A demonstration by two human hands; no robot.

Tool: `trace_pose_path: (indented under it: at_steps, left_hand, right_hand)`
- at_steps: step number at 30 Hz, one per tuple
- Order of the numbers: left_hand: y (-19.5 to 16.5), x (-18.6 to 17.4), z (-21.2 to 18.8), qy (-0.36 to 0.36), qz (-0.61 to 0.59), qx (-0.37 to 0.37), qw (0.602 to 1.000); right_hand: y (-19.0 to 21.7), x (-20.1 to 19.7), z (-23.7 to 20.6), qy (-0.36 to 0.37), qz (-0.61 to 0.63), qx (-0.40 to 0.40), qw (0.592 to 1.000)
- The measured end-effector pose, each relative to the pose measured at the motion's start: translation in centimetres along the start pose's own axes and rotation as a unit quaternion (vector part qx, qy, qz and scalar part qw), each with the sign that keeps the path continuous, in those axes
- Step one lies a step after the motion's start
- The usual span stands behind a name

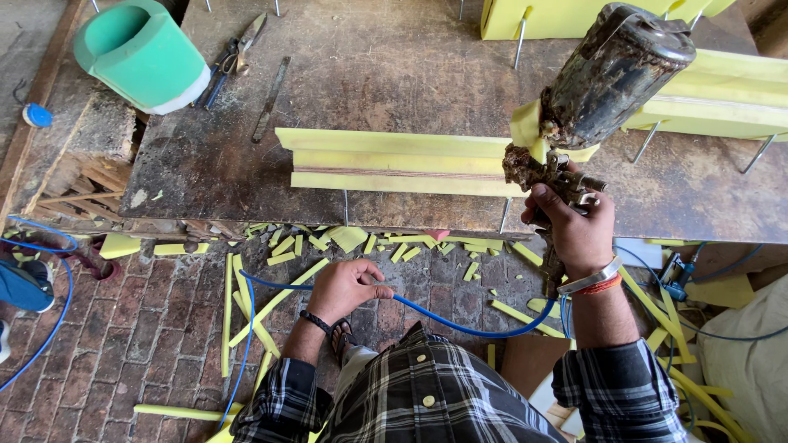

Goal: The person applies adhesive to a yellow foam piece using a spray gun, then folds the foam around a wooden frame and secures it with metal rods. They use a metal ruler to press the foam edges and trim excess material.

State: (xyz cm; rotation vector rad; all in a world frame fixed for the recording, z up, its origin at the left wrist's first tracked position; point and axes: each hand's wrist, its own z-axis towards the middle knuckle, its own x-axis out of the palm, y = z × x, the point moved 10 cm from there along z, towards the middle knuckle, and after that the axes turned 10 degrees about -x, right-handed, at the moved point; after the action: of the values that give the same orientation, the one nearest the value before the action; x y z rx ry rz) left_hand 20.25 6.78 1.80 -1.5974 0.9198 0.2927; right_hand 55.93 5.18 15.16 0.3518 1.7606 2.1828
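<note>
The right hand (574, 230) has its fingers wrapped tight round a grimy spray gun (603, 90) held over the yellow foam strip (394, 162) on the bench (394, 74), while the left hand (345, 287) pinches the blue air hose (460, 320) clear, so spraying looks under way and calls for steady aim along the foam.

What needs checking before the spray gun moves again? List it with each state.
1. Right hand grips the spray gun by its handle: ok.
2. Left hand holds the blue hose off the brick floor: ok.
3. Hose runs unkinked between the hands: ok; its link to the gun is hidden, cannot tell.
4. Yellow foam piece lies flat on the workbench under the gun: ok.
5. Footing free of yellow offcuts: not ok, strips litter the bricks.
6. Nozzle clean: cannot tell, the gun is heavily crusted.
</note>
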Motion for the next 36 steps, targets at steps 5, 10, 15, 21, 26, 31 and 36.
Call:
trace_pose_path:
  at_steps: [5, 10, 15, 21, 26, 31, 36]
  left_hand:
    - [1.0, -0.9, -0.5, -0.001, -0.015, -0.007, 1.000]
    - [2.3, -1.7, -1.0, -0.015, -0.016, -0.026, 0.999]
    - [3.4, -2.8, -1.4, -0.029, -0.033, -0.036, 0.998]
    - [4.7, -3.5, -1.6, -0.025, -0.021, -0.063, 0.997]
    - [5.7, -4.4, -1.7, -0.025, -0.051, -0.070, 0.996]
    - [6.4, -5.4, -1.7, -0.036, -0.060, -0.057, 0.996]
    - [7.3, -6.4, -1.3, -0.042, -0.045, -0.047, 0.997]
  right_hand:
    - [-0.1, 2.0, 0.5, 0.020, 0.014, -0.002, 1.000]
    - [-0.5, 3.9, 0.8, 0.026, 0.017, 0.004, 1.000]
    - [-0.6, 5.4, 1.3, 0.034, 0.006, 0.011, 0.999]
    - [-0.6, 7.3, 1.5, 0.044, -0.004, 0.013, 0.999]
    - [-0.5, 8.9, 1.7, 0.053, -0.001, 0.011, 0.999]
    - [-0.4, 10.5, 1.8, 0.067, -0.006, 0.008, 0.998]
    - [-0.3, 11.6, 1.8, 0.055, -0.006, 0.011, 0.998]
